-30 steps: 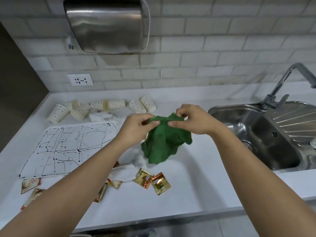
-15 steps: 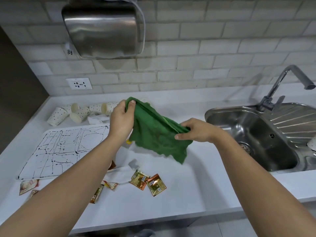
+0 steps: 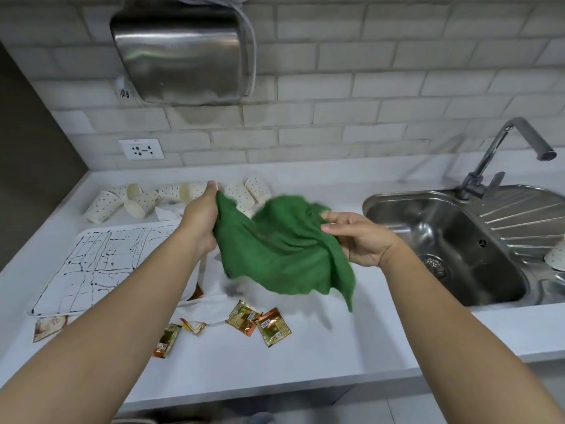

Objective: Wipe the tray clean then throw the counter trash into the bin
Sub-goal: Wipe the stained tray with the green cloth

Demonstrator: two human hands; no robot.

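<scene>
tray (image 3: 101,264): flat on the desk (image 3: 336,341), just below and outboard of your left hand (image 3: 200,221). white, crossed all over by thin dark lines and spatters. your left forearm covers its near right corner.

left hand: raised off the desk, fingers curled round one bunched edge of the green cloth (image 3: 281,252), firm grip.

right hand (image 3: 360,240): level with the left, palm turned up, thumb and fingertips pinching the opposite edge of the cloth. some motion blur here, so the exact finger positions are not clear.

green cloth: spread between your two hands, in the air, sagging in the middle. a loose corner hangs below your right hand, clear of the desk.

paper cups (image 3: 143,203): spotted, tipped on their sides in a loose row just beyond your left hand, against the back of the desk. two more lie behind the cloth.

white crumpled paper (image 3: 171,211): beside the left hand, between cups and tray.

sachets (image 3: 260,321): gold and brown, scattered on the desk below the cloth and under your left forearm. one more lies at the tray's near left corner.

sink (image 3: 443,240): steel, just outboard of your right hand, with the tap (image 3: 504,148) behind it. one spotted cup sits at the far edge of the drainer.

hand dryer (image 3: 183,56): on the tiled wall above your left hand, with a wall socket (image 3: 141,149) under it.
</scene>
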